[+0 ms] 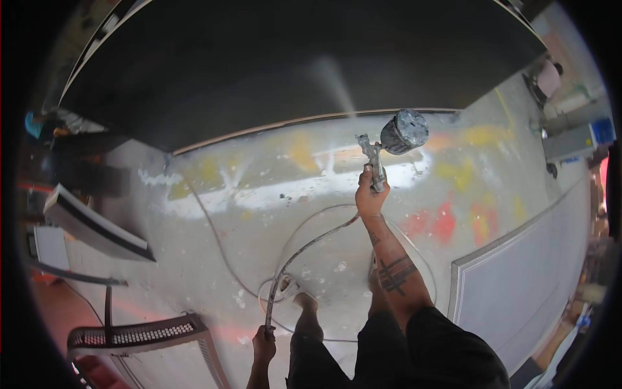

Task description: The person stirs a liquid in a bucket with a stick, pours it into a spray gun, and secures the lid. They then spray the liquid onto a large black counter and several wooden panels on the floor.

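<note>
My right hand [372, 194] is wrapped round the handle of a metal spray gun [372, 153], held out in front. A paint-spattered cup [405, 131] is fixed at the gun's right side. Pale spray [337, 84] fans from the gun's nozzle onto a large dark panel [291, 52]. Low at the left of my legs, my left hand [264, 343] is closed round a dark hose [275, 285], which curves up to my right wrist.
Loops of thin hose [217, 240] lie on the paint-stained floor [311, 188] around my feet. A grey framed panel [518, 272] is at the right, a perforated-back piece [142, 332] at the lower left. A person [548, 79] is at the far upper right.
</note>
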`<state>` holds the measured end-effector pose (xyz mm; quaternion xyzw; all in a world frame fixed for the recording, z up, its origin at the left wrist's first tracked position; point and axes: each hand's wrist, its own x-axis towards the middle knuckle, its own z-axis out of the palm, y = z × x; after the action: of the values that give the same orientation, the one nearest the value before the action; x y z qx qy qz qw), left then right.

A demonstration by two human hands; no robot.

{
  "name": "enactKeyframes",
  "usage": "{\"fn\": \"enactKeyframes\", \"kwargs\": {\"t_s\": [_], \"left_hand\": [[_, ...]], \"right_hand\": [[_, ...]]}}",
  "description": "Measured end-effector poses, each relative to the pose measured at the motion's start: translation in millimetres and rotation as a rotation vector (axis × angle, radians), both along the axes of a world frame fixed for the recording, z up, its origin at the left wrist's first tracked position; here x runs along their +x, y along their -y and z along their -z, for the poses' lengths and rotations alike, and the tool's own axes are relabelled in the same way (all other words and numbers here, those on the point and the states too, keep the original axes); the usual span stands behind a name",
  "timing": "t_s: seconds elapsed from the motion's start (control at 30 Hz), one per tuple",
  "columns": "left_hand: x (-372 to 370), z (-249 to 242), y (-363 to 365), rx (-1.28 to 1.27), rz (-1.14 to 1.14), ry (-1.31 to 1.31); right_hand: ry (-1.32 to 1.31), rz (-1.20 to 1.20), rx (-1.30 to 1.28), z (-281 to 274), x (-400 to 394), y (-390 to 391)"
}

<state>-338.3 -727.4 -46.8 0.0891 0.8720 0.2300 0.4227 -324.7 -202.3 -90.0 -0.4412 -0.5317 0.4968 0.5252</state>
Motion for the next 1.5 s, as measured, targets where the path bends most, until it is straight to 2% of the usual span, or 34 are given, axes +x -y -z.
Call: {"fn": "enactKeyframes", "kwargs": {"t_s": [0.37, 0.5, 0.6, 0.7, 0.77, 0.8, 0.83, 0.87, 0.9, 1.0, 1.07, 1.17, 1.33, 1.5], "left_hand": [[86.3, -2.0, -173.5, 0.05, 0.267, -0.04], [117.9, -3.4, -241.4, -0.052, 0.331, 0.027], [144.0, -13.0, -296.1, 0.121, 0.433, -0.016], [159.7, -11.1, -325.2, 0.17, 0.486, 0.052], [169.6, -18.7, -345.1, 0.166, 0.438, 0.086], [170.8, -20.8, -349.3, 0.142, 0.457, 0.116], [171.0, -22.5, -351.5, 0.116, 0.47, 0.146], [171.0, -23.3, -350.2, 0.106, 0.441, 0.133], [168.8, -21.9, -347.8, 0.113, 0.445, 0.116], [156.8, -17.3, -333.0, 0.139, 0.432, 0.057], [146.3, -11.4, -314.4, 0.155, 0.43, -0.025], [121.2, -17.9, -289.3, 0.133, 0.374, -0.096], [73.3, 10.1, -182.0, 0.09, 0.309, -0.136], [36.9, -11.8, -104.9, 0.025, 0.143, -0.098]], "right_hand": [[0.004, 0.29, 0.054, 6.6, 218.5, -193.1], [0.016, 0.441, 0.11, -2.6, 281.4, -270.6], [0.038, 0.558, 0.12, 7.9, 337.5, -323.0], [0.152, 0.719, 0.105, -1.7, 382.5, -362.9], [0.273, 0.824, 0.121, 12.1, 418.2, -398.0], [0.265, 0.934, 0.289, 8.6, 422.8, -411.6], [0.29, 0.958, 0.209, 0.3, 425.9, -415.8], [0.277, 0.976, 0.274, -0.4, 429.6, -424.9], [0.25, 0.934, 0.147, 0.4, 431.8, -428.8], [0.138, 0.853, 0.166, 14.5, 409.3, -424.9], [0.089, 0.762, 0.088, 24.1, 389.5, -405.8], [0.112, 0.638, 0.02, 25.6, 327.4, -348.8], [0.039, 0.356, -0.022, 39.7, 225.0, -237.4], [-0.001, 0.076, -0.05, 41.8, 123.2, -128.6]]}}
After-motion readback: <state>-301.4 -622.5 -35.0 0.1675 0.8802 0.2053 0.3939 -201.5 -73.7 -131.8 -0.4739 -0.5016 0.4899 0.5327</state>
